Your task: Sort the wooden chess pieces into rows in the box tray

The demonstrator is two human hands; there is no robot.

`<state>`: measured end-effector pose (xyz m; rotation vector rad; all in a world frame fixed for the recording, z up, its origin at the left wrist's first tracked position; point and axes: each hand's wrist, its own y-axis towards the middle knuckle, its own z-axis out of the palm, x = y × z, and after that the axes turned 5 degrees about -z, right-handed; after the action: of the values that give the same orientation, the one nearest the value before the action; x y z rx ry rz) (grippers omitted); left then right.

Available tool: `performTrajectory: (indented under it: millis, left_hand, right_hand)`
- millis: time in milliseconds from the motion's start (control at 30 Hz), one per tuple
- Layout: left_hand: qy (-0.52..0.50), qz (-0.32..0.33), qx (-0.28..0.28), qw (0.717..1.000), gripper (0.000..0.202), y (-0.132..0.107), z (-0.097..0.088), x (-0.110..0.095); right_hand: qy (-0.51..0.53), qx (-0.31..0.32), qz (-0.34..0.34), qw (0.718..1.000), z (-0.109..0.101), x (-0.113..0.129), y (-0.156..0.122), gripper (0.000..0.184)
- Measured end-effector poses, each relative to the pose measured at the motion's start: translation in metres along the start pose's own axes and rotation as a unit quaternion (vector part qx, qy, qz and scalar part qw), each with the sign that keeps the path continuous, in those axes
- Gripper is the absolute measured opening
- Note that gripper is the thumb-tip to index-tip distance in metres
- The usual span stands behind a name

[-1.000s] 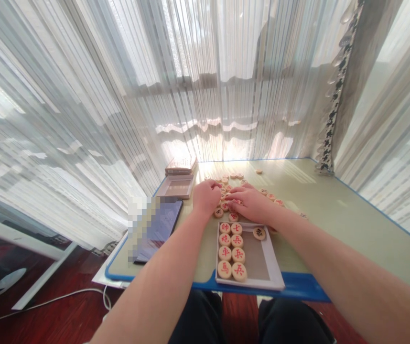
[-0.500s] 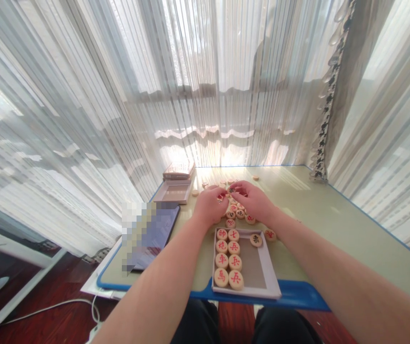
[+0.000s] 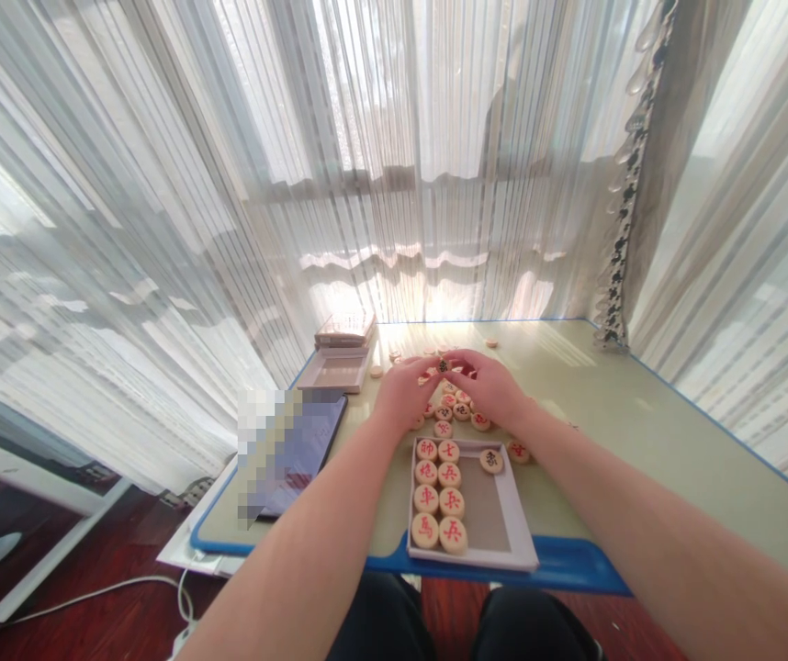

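Round wooden Chinese chess pieces (image 3: 455, 408) lie in a loose heap in the middle of the green table (image 3: 614, 413). My left hand (image 3: 402, 393) rests on the heap's left side with fingers curled over pieces. My right hand (image 3: 491, 386) is on the heap's right side, its fingertips pinched near a dark-marked piece (image 3: 443, 365) between the two hands. A shallow white box tray (image 3: 512, 523) at the near table edge holds two columns of red-marked pieces (image 3: 439, 500) and one black-marked piece (image 3: 490, 460).
A tablet (image 3: 298, 445) lies at the left of the table, partly blurred out. Behind it sit an open box lid (image 3: 334, 372) and a stacked box (image 3: 347, 328). Sheer curtains (image 3: 229, 184) surround the table. A stray piece (image 3: 491, 342) lies far back. A cable (image 3: 91, 597) runs over the floor.
The camera tilted, so the table sits a little lower in view. Both hands moved from the near side of the heap to its far part and drew close together.
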<state>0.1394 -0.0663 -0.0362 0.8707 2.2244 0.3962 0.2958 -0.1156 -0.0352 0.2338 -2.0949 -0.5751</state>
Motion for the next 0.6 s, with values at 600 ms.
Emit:
performTrajectory:
  millis: [600]
  left_hand:
    - [-0.035, -0.074, -0.017, 0.996, 0.026, 0.004, -0.012, 0.007]
  right_hand:
    - [0.006, 0.000, -0.003, 1.000, -0.005, 0.001, -0.001, 0.032]
